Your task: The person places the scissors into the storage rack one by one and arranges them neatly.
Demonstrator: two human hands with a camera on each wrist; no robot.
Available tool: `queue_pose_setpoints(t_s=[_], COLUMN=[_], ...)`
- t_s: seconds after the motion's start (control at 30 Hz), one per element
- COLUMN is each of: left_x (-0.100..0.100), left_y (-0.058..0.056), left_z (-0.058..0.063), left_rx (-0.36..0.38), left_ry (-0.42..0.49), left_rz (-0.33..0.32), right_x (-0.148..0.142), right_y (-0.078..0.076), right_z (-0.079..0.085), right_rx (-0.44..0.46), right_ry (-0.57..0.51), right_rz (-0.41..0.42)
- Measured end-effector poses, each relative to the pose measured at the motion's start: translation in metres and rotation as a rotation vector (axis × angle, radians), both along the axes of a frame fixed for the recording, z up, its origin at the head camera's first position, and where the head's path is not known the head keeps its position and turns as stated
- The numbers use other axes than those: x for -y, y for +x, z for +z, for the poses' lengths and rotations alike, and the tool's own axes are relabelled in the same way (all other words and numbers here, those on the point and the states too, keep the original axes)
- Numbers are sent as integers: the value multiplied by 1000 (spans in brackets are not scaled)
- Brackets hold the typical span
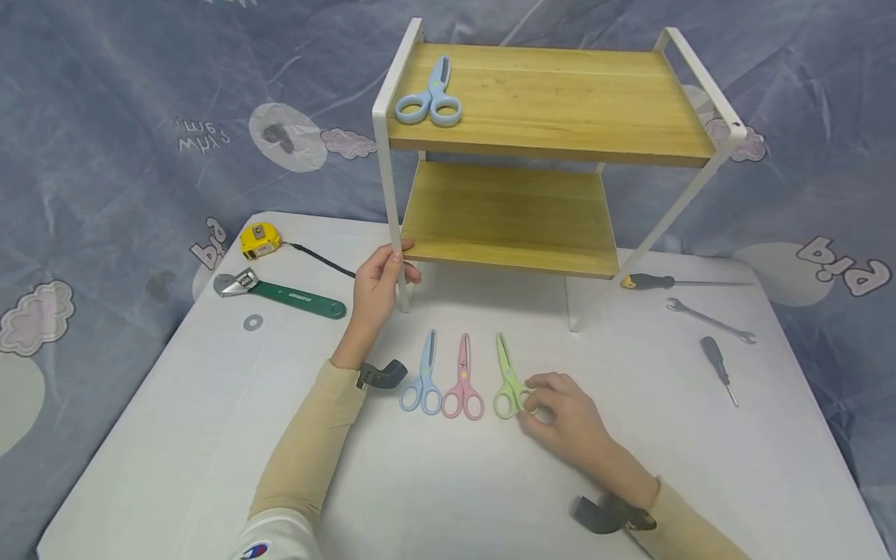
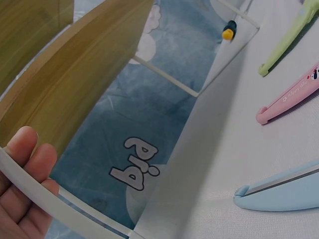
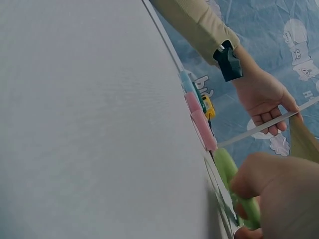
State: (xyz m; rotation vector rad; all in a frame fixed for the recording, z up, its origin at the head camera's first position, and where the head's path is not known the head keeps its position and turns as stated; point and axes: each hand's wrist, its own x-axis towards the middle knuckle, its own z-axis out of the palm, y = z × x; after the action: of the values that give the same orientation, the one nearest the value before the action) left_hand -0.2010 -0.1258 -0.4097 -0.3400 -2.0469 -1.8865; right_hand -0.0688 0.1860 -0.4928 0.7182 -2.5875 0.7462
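My left hand (image 1: 378, 281) grips the white front-left leg of a two-tier wooden shelf (image 1: 553, 101), its fingers curled round the metal in the left wrist view. With thumb and fingers, my right hand (image 1: 568, 416) pinches a handle loop of the light-green scissors (image 1: 509, 381), which lie blades away from me. Left of these lie pink scissors (image 1: 463, 381) and blue scissors (image 1: 423, 377), side by side on the table. Another pair of blue scissors (image 1: 430, 97) rests on the top board at its left end.
Left on the white table (image 1: 175, 467) are a yellow tape measure (image 1: 260, 240), a green-handled adjustable wrench (image 1: 280, 294) and a washer (image 1: 253, 322). At right lie a long screwdriver (image 1: 647, 281), an open-end wrench (image 1: 710, 320) and a small grey screwdriver (image 1: 717, 365).
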Motion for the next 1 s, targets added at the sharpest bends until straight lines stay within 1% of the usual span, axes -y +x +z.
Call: queue_pose_setpoints(t_s=[0.1, 0.2, 0.3, 0.5, 0.7, 0.93, 1.0], left_x=[1, 1, 1, 1, 1, -2, -2], left_y=[-6, -8, -8, -7, -7, 12, 12], left_z=[-8, -11, -13, -12, -13, 17, 17], left_rx=[3, 1, -10, -43, -44, -2, -4], left_ry=[-1, 6, 12, 6, -1, -5, -4], left_rz=[3, 7, 7, 2, 2, -11, -11], right_x=[-1, 0, 1, 2, 2, 1, 1], right_y=[1, 1, 2, 3, 2, 2, 1], right_z=[-1, -1, 0, 0, 0, -1, -2], right_rx=[32, 59, 98, 172, 234, 270, 277], right_ry=[-47, -93, -130, -193, -268, -326, -319], right_rz=[-11, -10, -9, -8, 7, 78, 88])
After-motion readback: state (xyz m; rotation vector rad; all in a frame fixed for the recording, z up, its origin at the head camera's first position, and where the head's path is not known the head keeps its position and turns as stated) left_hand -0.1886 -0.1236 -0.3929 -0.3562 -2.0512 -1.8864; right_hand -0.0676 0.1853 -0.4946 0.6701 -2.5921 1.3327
